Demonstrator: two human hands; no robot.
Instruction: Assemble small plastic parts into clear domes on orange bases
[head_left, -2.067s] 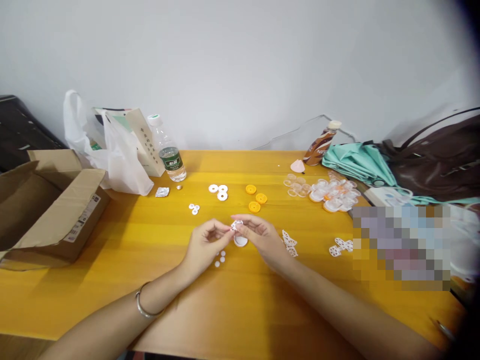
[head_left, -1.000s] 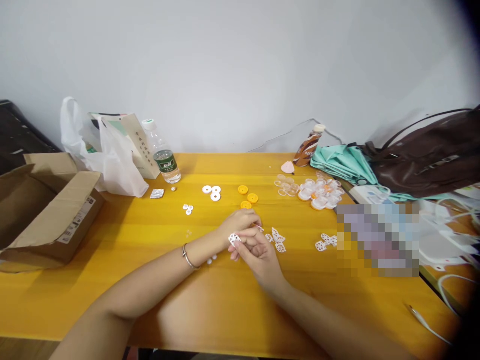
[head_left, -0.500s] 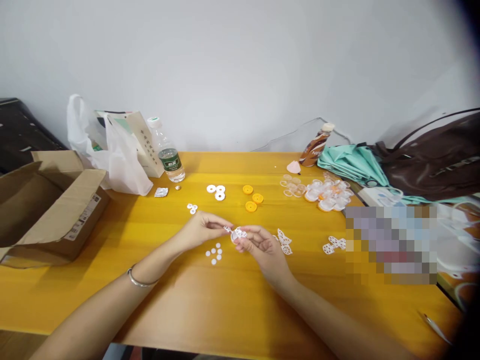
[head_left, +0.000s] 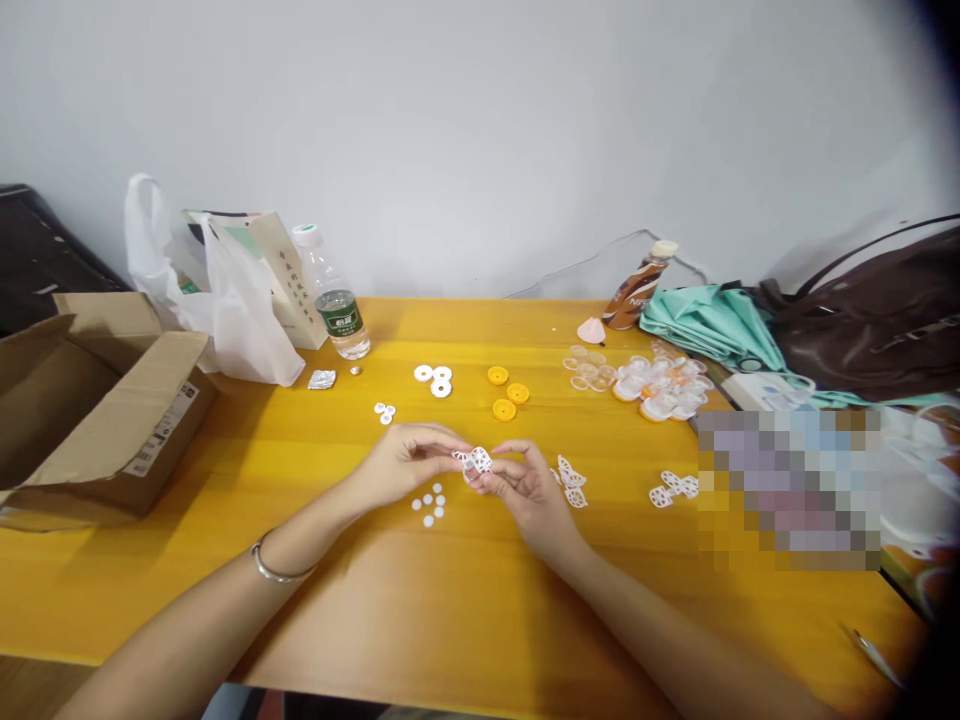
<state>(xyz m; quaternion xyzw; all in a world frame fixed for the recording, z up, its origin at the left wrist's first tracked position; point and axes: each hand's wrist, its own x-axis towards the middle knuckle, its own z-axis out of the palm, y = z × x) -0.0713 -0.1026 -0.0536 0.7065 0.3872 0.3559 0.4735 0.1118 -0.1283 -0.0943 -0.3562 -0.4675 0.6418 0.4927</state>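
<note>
Above the middle of the table, both hands meet at a small white openwork plastic piece (head_left: 480,459). My left hand (head_left: 416,462), closed in a pinch, grips its left side. My right hand (head_left: 531,492) pinches it from the right, thumb below; its fingertips partly hide the lower part. A clear or whitish round part seems joined to it, too small to make out. Small white discs (head_left: 428,498) lie below my left hand. Beside my right hand are more white openwork pieces (head_left: 573,480), and others (head_left: 673,488) lie further right.
Behind the hands lie white rings (head_left: 441,388), small white parts (head_left: 385,411), yellow round parts (head_left: 504,409) and clear cases (head_left: 660,388). A cardboard box (head_left: 161,440), plastic bag (head_left: 240,310) and water bottle (head_left: 341,310) stand left. A drink bottle (head_left: 636,290) and turquoise cloth (head_left: 720,325) are right.
My hands have drawn closer together. The openwork piece has turned and shows more of its face between the fingers. The view has shifted slightly.
</note>
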